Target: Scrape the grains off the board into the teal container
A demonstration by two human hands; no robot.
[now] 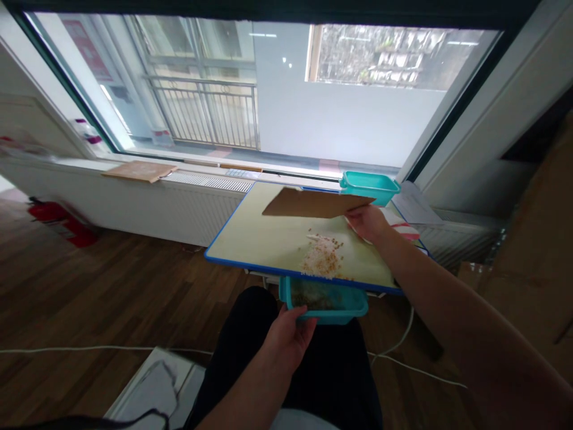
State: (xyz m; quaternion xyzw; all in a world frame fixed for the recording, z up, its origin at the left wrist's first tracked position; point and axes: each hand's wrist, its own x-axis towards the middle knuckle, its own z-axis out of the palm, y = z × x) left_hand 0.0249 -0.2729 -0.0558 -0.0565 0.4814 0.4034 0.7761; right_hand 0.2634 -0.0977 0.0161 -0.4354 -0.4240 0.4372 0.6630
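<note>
My left hand (293,331) grips the near wall of a teal plastic tub (340,315), held over my lap just under the table's front edge. Some dark, grainy stuff lies in that tub; its kind is too blurred to tell. In my right hand (367,222) is a flat piece of brown cardboard (316,203), raised above the table. A loose pile of pale and brownish grains (323,257) is spread on the table top near the front edge, between the cardboard and the tub.
The yellowish table (250,236) has a blue rim and stands against a radiator under a window. A second teal tub (370,186) sits at its back right. Behind my right hand lies a red-and-white item (405,229). A fire extinguisher (62,222) is at left; a white cable (98,348) crosses the floor.
</note>
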